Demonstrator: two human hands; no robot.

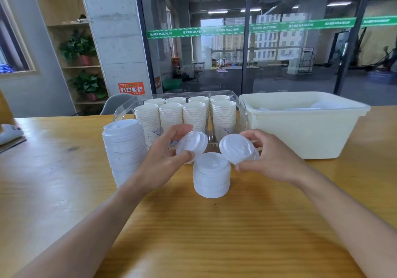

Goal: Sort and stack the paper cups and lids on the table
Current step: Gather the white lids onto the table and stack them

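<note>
- Our left hand [169, 155] has a grip on one white lid [191, 143] – thumb on the near edge, fingers curled over the far edge, lid tilted so its top faces us.
- Our right hand [268, 159] has a grip on a second lid [238, 148], pinched at its right rim between thumb and fingers, also tilted, its left edge leaning down.
- Right between the two grips and just below them sits a short stack of lids [212, 175] on the counter [193, 234]. The right-hand lid's lower edge looks like it's touching or nearly touching the top of that stack – we can't tell which. The left-hand lid hangs just above the stack's left side.
- Left of our left grip there's a taller stack of lids [125, 151], standing on the counter and leaning a bit, near our left wrist.
- Behind both grips is a clear tray [238, 103] packed with paper cups [194, 114] nested in upright columns, two rows deep. Some cups at the bottom show a bluish print.
- Off past the right grip, beside the clear tray, is a cream plastic bin [305, 136] with a few more white lids [322, 105] visible inside, too washed out to count.
- Far to the left of everything, at the counter's edge, a whitish object [9, 133] lies on something dark – can't make out what it is.
</note>
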